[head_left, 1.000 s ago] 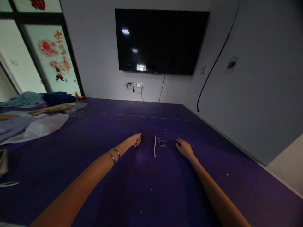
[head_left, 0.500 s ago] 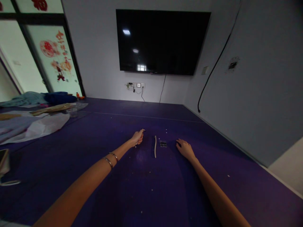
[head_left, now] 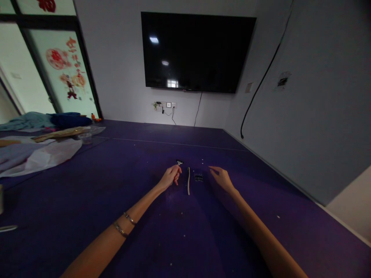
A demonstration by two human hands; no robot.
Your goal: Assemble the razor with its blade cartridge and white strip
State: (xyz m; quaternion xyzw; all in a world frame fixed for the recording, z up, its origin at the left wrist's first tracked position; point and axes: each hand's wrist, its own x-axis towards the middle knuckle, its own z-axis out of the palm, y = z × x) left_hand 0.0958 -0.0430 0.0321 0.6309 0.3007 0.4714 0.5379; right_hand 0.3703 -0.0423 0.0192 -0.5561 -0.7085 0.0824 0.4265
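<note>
My left hand (head_left: 171,177) is closed around the handle of a razor (head_left: 179,162), its dark T-shaped head sticking up past the fingers. Just right of that hand lies a thin pale stick with a dark far end (head_left: 189,183), looking like a toothbrush. Beside it sits a small flat black item in what seems clear packaging (head_left: 198,177); its kind is too small to tell. To the right of these, my right hand (head_left: 220,177) hovers low with its fingers stretched and apart, holding nothing.
The purple surface (head_left: 139,247) carries several white specks. Cloths (head_left: 31,121) and crumpled white sheeting (head_left: 52,158) lie at the left. A television (head_left: 199,52) hangs on the wall ahead, and a black cable (head_left: 261,83) dangles at the right.
My left hand has shifted right, toward the pale stick, and the razor head now shows clearly. My right hand has moved slightly left, its fingers extending toward the small black item.
</note>
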